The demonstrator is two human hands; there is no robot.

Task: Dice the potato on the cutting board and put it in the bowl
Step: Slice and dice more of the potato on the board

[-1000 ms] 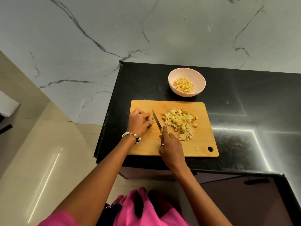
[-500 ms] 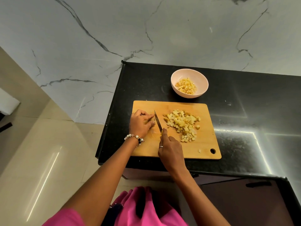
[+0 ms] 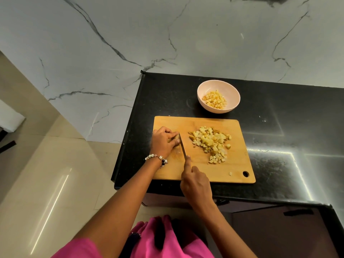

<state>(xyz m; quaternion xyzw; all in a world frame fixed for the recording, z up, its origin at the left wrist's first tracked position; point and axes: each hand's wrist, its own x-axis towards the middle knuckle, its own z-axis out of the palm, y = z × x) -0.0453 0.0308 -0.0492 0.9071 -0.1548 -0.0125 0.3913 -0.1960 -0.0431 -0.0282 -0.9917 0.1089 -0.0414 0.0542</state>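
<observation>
White marble-look wall panels with grey veins stand behind a black speckled stone table (image 3: 279,127), and pale glossy floor tiles spread to its left. On the table lies a rectangular wooden cutting board (image 3: 214,174) with a round hole near its front right corner.

Toward the board's left edge, the left hand (image 3: 163,141) — a pearl bead bracelet (image 3: 156,158) at its wrist — rests with fingers (image 3: 172,135) curled down over a small uncut piece of potato (image 3: 176,141), mostly hidden under them. Just right of those fingers, the dark blade of a kitchen knife (image 3: 182,147) stands edge-down on the board, touching the potato piece. The right hand (image 3: 195,183) grips the knife's handle at the board's front edge, its forefinger stretched along the blade's spine; the handle itself is hidden in the fist.

Right of the blade, on the middle of the board, sits a loose heap of pale yellow diced potato cubes (image 3: 210,141), with one stray cube (image 3: 230,173) beside the hole.

Beyond the board's far edge stands a round pale pink bowl (image 3: 230,92) — it already holds a small pile of potato dice (image 3: 215,100).
</observation>
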